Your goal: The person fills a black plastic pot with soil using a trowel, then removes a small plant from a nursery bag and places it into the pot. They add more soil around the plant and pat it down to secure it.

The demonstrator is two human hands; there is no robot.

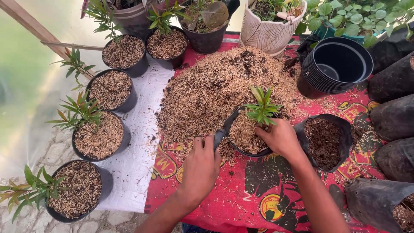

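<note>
The left hand (200,166) is curled shut around the handle of a small dark trowel (225,129), whose blade tips over the near rim of a round black plastic pot (250,152), so that tan husk mix slides off it into the pot rather than onto the red patterned cloth (241,194) under the forearms. Just beyond the knuckles of the right hand (280,138), a small green-leaved seedling (261,108) stands upright in that pot; the fingers are bunched at its base, seemingly steadying the stem, though I cannot tell whether they pinch it or only press the mix beside it. Both forearms come in from the near edge and angle inward, wrists low, so the two hands meet across the one pot. Straight ahead of the hands lies the big loose heap of husk and soil mix (215,86), near enough for the trowel to reach. To the right of the right hand, touching the pot, sits an open black grow bag of dark soil (323,142), with a stack of empty black pots (336,64) further off. Well to the left of the left hand, filled pots with seedlings (99,136) stand in a curved row over a white sheet (138,146).
</note>
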